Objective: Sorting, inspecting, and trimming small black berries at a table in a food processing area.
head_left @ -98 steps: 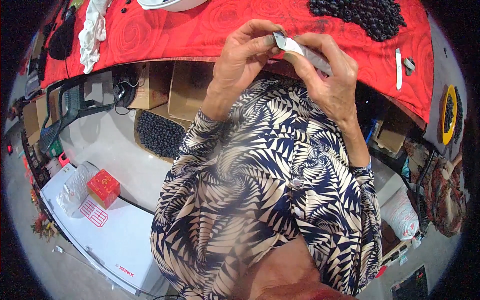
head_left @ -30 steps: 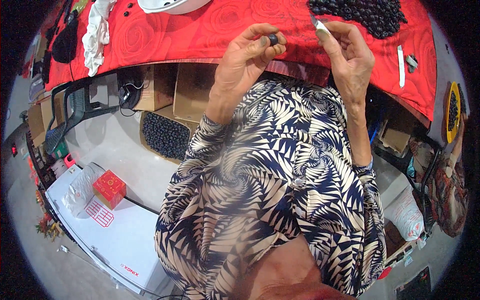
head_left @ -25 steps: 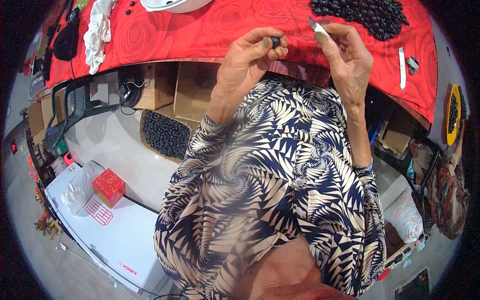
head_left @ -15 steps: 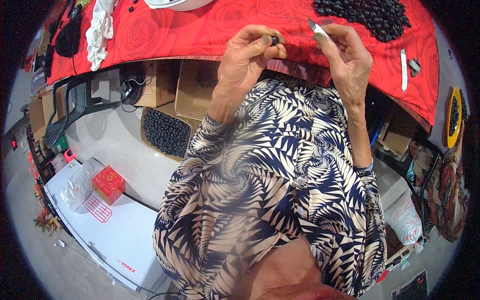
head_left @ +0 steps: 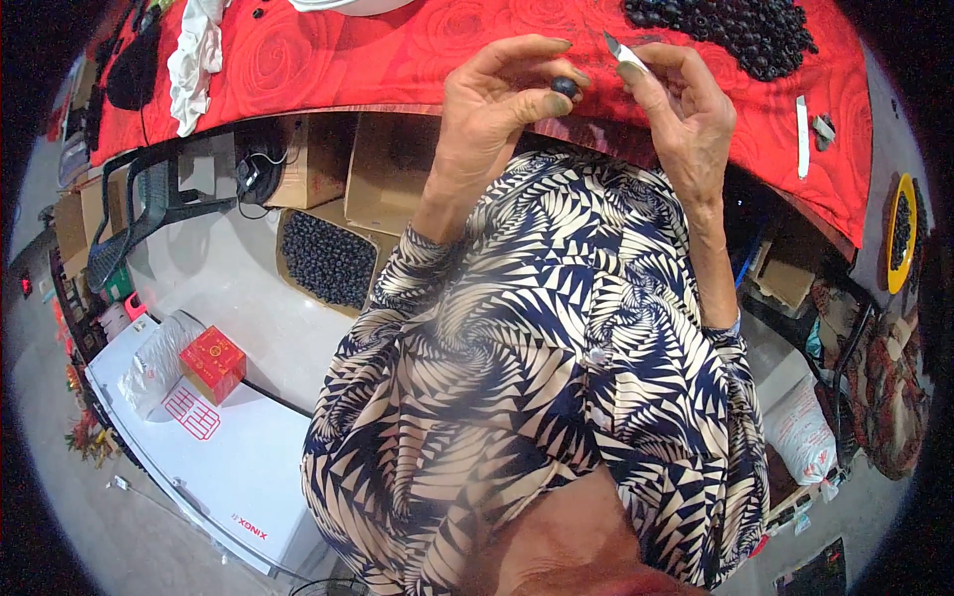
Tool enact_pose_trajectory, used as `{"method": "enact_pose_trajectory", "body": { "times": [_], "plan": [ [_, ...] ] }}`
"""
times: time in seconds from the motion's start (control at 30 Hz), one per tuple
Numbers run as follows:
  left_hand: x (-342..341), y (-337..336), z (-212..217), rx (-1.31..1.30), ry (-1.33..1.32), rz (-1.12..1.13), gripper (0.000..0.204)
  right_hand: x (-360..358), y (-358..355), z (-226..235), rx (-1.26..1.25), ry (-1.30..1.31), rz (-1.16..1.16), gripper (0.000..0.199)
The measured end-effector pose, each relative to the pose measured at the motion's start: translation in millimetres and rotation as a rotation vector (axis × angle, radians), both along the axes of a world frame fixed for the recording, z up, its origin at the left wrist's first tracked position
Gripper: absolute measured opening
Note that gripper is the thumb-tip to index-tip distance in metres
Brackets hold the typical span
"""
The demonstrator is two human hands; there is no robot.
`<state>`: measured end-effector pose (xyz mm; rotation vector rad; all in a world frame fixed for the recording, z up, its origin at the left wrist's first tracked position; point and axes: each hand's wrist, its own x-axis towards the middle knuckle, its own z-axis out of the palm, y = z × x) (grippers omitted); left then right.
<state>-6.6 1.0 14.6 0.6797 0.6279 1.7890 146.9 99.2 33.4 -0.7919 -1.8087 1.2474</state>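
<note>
A small dark bead [head_left: 564, 86] is pinched in the left hand [head_left: 494, 109] above the red bench [head_left: 397, 60]. The right hand [head_left: 686, 114], earlier joined with it, has been drawn apart and is closed on a thin blade [head_left: 624, 52], suggesting the bead is being readied for trimming.

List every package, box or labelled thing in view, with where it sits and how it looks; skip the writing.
Red box: on the white chest, lower left; cube-like, gold print.
Clear plastic bag: beside the red box, crumpled.
White chest: lower left; red square label, small red mark near its edge.
Cardboard boxes: under the red table; brown, open.
Box of dark beads: on the floor, open.
White sack: lower right, printed.
</note>
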Motion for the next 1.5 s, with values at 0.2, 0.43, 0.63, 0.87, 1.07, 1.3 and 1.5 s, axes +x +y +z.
{"method": "enact_pose_trajectory", "body": {
  "times": [0.2, 0.43, 0.63, 0.87, 1.07, 1.3, 1.5],
  "plan": [
    [3, -2, 3, -0.119, 0.264, 0.130, 0.026, 2, 1, -1, 0.010, -0.016, 0.008, 0.018],
    [6, -4, 0, -0.167, 0.262, 0.163, 0.020, 0, -4, -1, -0.051, 0.028, 0.008, 0.017],
    [2, -3, -5, -0.223, 0.253, 0.174, 0.019, 1, -1, -1, -0.022, -0.043, -0.001, 0.019],
    [-4, -1, 11, -0.273, 0.224, 0.324, 0.009, 2, 1, 5, -0.020, -0.039, -0.003, 0.018],
    [-42, 6, 47, -0.165, 0.585, 0.577, 0.010, 9, -4, 2, -0.020, -0.053, -0.027, 0.017],
    [-138, 28, 44, -0.312, 1.286, 0.873, 0.011, 10, -6, 11, 0.023, -0.062, -0.003, 0.017],
    [-126, 48, 54, -0.419, 1.578, 0.818, 0.012, 12, -5, 14, 0.049, -0.065, -0.007, 0.019]
  ]
}}
